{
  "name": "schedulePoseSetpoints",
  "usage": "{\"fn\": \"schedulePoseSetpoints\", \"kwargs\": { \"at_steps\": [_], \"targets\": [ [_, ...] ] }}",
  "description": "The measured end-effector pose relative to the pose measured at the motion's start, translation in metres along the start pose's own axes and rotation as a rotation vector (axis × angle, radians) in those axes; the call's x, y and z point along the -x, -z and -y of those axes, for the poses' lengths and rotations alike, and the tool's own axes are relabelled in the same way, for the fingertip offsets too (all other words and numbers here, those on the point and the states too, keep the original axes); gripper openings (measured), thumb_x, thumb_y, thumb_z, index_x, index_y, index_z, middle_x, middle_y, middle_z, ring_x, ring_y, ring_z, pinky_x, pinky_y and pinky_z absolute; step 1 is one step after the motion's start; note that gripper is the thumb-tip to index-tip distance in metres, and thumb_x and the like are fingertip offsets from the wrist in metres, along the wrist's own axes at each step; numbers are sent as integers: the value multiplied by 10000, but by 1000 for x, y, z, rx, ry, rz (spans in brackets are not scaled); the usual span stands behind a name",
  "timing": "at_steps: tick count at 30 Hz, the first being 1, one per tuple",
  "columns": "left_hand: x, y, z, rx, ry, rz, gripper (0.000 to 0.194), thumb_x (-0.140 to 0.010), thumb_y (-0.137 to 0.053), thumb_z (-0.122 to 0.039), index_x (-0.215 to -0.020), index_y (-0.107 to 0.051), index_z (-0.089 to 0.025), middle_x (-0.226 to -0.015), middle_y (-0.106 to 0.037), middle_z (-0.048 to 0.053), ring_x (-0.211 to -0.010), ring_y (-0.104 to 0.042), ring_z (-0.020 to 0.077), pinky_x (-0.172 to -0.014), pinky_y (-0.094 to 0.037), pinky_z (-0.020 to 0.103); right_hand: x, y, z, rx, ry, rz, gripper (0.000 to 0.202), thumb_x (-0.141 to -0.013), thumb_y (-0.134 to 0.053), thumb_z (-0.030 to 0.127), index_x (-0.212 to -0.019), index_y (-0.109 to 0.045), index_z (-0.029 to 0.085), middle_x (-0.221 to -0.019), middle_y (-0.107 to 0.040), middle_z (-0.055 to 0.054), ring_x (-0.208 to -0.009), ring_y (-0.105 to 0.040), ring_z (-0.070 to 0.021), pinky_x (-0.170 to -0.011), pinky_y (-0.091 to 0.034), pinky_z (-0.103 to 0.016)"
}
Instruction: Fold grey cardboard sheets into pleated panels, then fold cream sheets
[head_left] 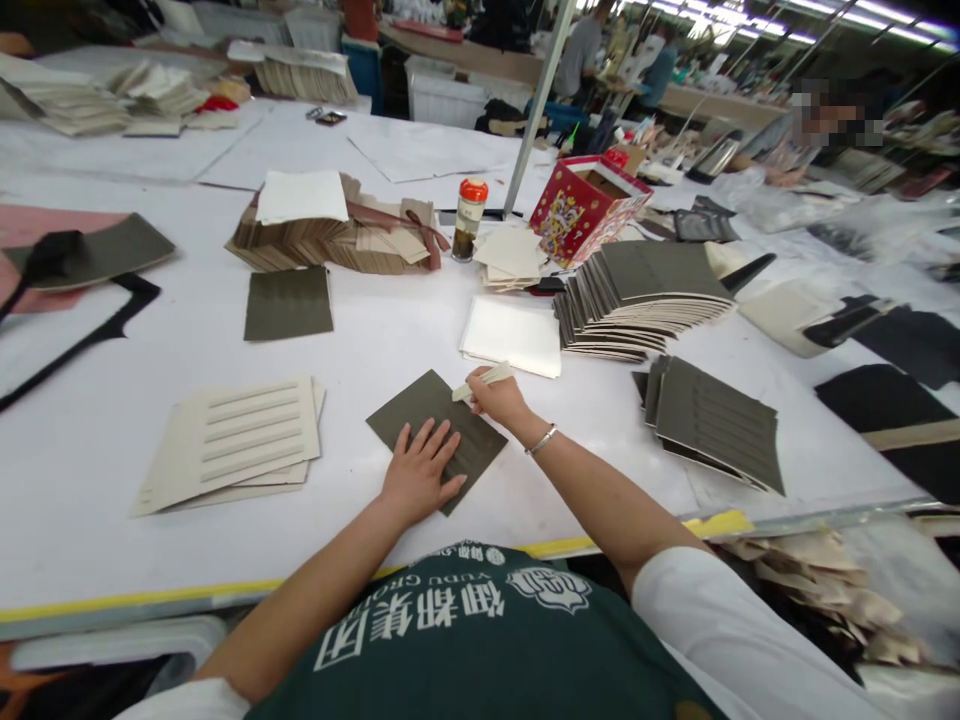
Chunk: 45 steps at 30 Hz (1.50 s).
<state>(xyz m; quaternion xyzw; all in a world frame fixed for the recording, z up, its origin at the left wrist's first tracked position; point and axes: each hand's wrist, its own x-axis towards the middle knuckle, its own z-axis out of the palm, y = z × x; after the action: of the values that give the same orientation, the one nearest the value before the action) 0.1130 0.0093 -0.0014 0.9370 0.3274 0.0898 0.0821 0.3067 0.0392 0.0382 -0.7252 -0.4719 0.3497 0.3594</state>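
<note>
A dark grey-green sheet (409, 405) lies at an angle on the white table in front of me. My left hand (422, 472) rests flat on its lower part, fingers spread. My right hand (499, 395) is closed around a flat cream-coloured tool (491, 376), whose end points down at the sheet's upper right edge. Cream slotted panels (255, 432) lie to the left. Dark slotted panels (716, 420) are piled to the right. Just beyond my right hand is a stack of white sheets (511, 335).
Behind stand a dark panel stack (660, 270), a red box (585, 210), a jar with an orange lid (469, 222) and bundled brown pieces (330, 240). A metal pole (538, 105) rises beyond the jar. A person's arm shows at the far right.
</note>
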Motion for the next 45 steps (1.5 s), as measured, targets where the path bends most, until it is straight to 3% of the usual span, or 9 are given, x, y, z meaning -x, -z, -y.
{"fn": "schedulePoseSetpoints", "kwargs": {
  "at_steps": [3, 6, 11, 15, 22, 25, 32, 37, 45],
  "targets": [
    [0, 1, -1, 3, -1, 4, 580, -816, -377, -569, -1310, -392, -266, -1411, -343, 10, -1304, -259, 240, -1077, -78, 482, 23, 4, -13, -41, -81, -62, 180, -784, -423, 311, -786, -552, 186, -550, -573, 25, -426, -557, -98, -417, -443, -179],
    [0, 3, -1, -2, -4, 13, 572, -818, -372, -568, -1307, -397, -274, -1406, -352, 10, -1302, -262, 246, -1075, -79, 482, 39, 17, -14, 94, -96, -47, 197, -796, -409, 313, -792, -562, 189, -559, -588, 22, -435, -559, -92, -438, -437, -169],
    [-1, 5, 0, 2, -24, 37, 567, -820, -375, -553, -1312, -393, -271, -1404, -355, 28, -1296, -270, 266, -1067, -77, 503, 25, 17, 14, 414, 82, 13, 226, -823, -377, 273, -803, -586, 191, -609, -631, 15, -507, -584, -97, -534, -428, -177],
    [0, 3, 2, -1, -27, 39, 574, -814, -390, -548, -1323, -369, -284, -1414, -337, 20, -1304, -256, 275, -1064, -75, 513, 21, 12, 28, 530, 98, 55, 239, -832, -363, 250, -812, -589, 177, -623, -644, 2, -519, -582, -100, -536, -408, -181],
    [-2, 1, 4, 21, -45, 44, 583, -810, -394, -560, -1326, -362, -289, -1419, -329, 23, -1311, -240, 273, -1066, -46, 511, 72, 49, -7, 493, -42, 86, 243, -820, -377, 273, -768, -594, 175, -543, -611, 18, -419, -544, -84, -497, -400, -180],
    [0, 4, 10, 28, -70, 69, 580, -815, -386, -562, -1323, -367, -283, -1421, -323, 25, -1312, -239, 269, -1064, -25, 515, 79, 54, -16, 452, -46, 58, 256, -823, -381, 296, -793, -603, 172, -551, -612, 15, -439, -556, -87, -505, -410, -181],
    [7, 15, 29, 42, -196, 154, 596, -818, -362, -583, -1335, -346, -287, -1425, -312, 15, -1325, -217, 235, -1071, -11, 472, 37, 28, 15, 387, 192, 292, 237, -831, -419, 319, -896, -616, 204, -755, -665, 16, -565, -579, -90, -570, -427, -192],
    [8, 15, 31, 52, -195, 132, 604, -817, -346, -601, -1336, -345, -291, -1425, -314, 13, -1326, -214, 236, -1072, -15, 463, 8, 11, 44, 512, 324, 267, 230, -832, -417, 267, -914, -619, 193, -838, -670, -10, -624, -586, -105, -614, -417, -210],
    [8, 14, 31, 86, -207, 124, 604, -816, -355, -596, -1341, -333, -298, -1425, -316, 11, -1327, -208, 236, -1072, -16, 470, 64, 43, 19, 590, 191, 448, 241, -831, -405, 279, -826, -631, 196, -598, -627, 16, -524, -549, -102, -534, -376, -199]
  ]
}}
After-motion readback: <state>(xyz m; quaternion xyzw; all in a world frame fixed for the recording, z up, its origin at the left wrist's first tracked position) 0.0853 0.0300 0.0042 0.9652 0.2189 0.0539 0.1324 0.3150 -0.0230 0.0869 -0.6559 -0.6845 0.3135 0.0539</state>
